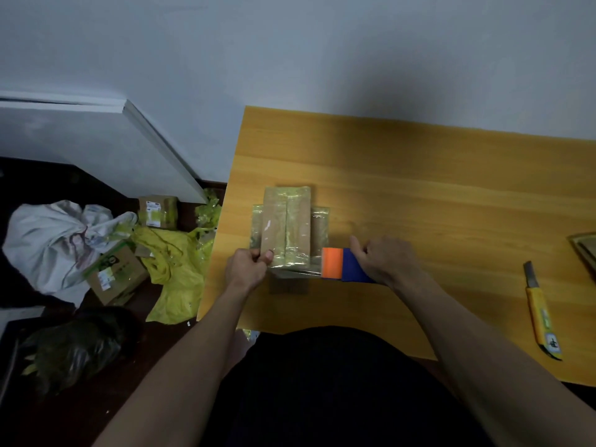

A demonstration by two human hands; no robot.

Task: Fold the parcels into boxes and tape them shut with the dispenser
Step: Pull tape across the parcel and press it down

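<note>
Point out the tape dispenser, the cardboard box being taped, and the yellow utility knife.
tape dispenser [342,264]: head view, on its blue body beside the orange end.
cardboard box [274,227]: head view, on its brown top face.
utility knife [540,314]: head view, on its yellow handle.

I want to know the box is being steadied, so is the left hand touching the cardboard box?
Touching. The head view shows the left hand pinching the near left corner of the cardboard box, thumb on top.

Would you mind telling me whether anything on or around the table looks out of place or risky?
The yellow utility knife lies on the table with its blade extended, bare, to the right of the right hand. On the floor at left, yellow plastic wrap and taped boxes lie in a heap.
</note>
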